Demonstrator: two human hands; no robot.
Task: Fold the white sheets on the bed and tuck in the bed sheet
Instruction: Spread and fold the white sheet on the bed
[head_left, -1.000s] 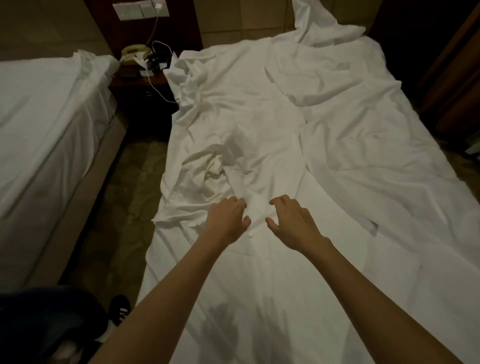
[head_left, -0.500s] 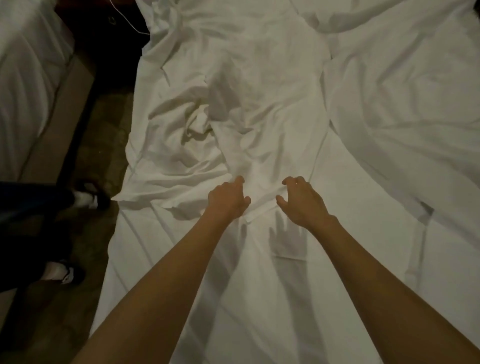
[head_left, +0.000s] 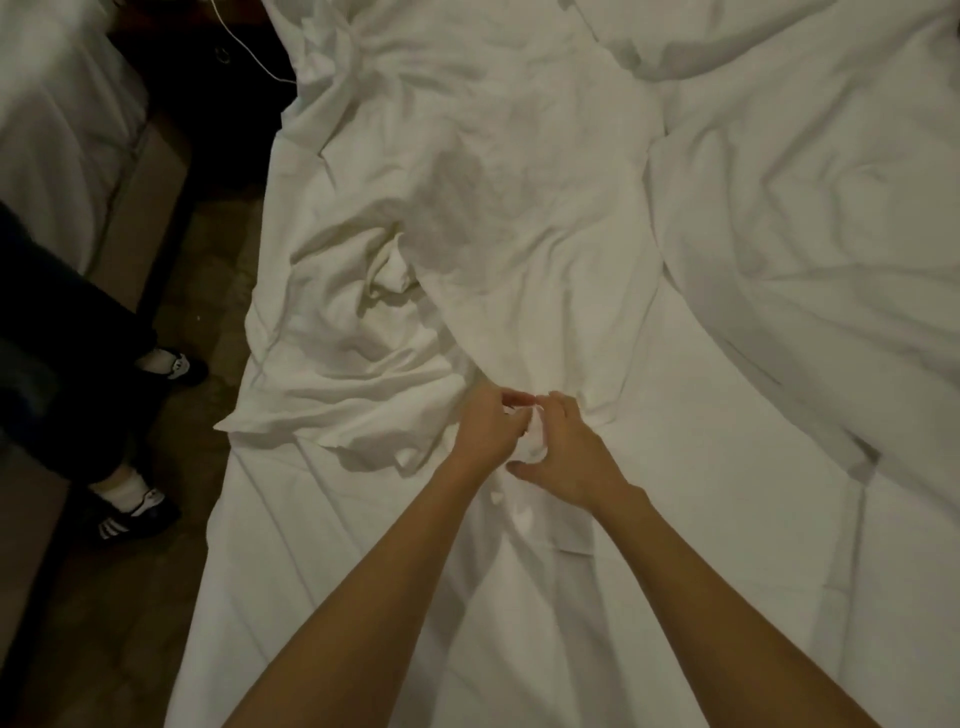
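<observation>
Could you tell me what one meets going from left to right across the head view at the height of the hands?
A person's shoe on the floor → crumpled white sheet → left hand → right hand → flat bed sheet → second loose white sheet.

A second bed with white bedding stands at the upper left, its tan base showing below the covers. Between the beds runs a brown patterned floor. On it stands another person in dark trousers, white socks and black striped sneakers. A thin white cable crosses the dark nightstand at the top.
</observation>
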